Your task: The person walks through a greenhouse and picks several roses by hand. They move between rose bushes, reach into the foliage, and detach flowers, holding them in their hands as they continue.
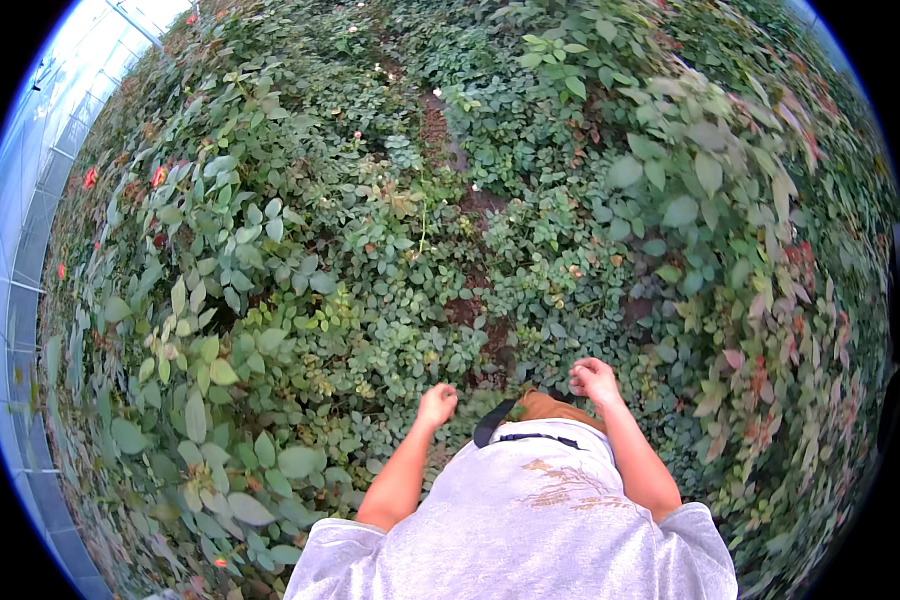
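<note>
My left hand (pixel 438 406) is loosely curled in front of my waist, just above the low leaves of the rose bushes (pixel 390 330). Nothing shows between its fingers. To the right, my right hand (pixel 594 380) is raised over the foliage with its fingers bent inward, and I see nothing held there either. Between the hands are a black strap with a buckle (pixel 540 437) and brown trousers (pixel 555 409) below my grey T-shirt (pixel 525 517).
A narrow strip of bare soil (pixel 487 330) runs ahead between the bushes, partly covered by leaves. Taller leafy stems (pixel 217 367) rise at left, and more foliage (pixel 757 300) crowds the right. Red blooms (pixel 159 176) dot the left side. A pale greenhouse wall (pixel 37 217) stands far left.
</note>
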Demonstrator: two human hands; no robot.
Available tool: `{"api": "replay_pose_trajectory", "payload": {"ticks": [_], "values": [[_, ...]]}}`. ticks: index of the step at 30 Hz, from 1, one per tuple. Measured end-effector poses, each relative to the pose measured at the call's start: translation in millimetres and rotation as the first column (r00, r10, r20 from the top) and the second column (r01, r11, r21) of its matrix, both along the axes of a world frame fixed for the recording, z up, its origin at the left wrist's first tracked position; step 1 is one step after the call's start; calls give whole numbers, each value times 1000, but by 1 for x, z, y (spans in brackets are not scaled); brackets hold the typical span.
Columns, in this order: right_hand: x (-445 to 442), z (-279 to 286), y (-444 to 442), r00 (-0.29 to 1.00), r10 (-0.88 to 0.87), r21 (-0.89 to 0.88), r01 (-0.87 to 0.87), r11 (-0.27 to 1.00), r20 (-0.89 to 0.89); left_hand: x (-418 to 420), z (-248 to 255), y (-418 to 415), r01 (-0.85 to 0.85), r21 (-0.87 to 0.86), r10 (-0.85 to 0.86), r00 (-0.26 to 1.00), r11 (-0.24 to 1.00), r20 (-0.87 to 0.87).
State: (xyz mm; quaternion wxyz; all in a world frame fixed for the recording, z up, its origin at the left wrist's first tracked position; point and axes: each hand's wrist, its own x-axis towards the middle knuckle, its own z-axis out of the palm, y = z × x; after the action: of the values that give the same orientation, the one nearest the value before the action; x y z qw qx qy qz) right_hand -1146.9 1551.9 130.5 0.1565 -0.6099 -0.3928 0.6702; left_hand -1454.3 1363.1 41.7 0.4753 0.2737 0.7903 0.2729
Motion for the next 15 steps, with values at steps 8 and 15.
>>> {"api": "replay_pose_trajectory", "payload": {"ticks": [8,15], "values": [[-58,16,105,984,152,-23,-151,988,90,-88,39,146,-315,206,307,949,926,70],[-74,-5,130,982,135,-50,-129,990,133,-167,-36,205,-298,61,304,915,953,-265]]}}
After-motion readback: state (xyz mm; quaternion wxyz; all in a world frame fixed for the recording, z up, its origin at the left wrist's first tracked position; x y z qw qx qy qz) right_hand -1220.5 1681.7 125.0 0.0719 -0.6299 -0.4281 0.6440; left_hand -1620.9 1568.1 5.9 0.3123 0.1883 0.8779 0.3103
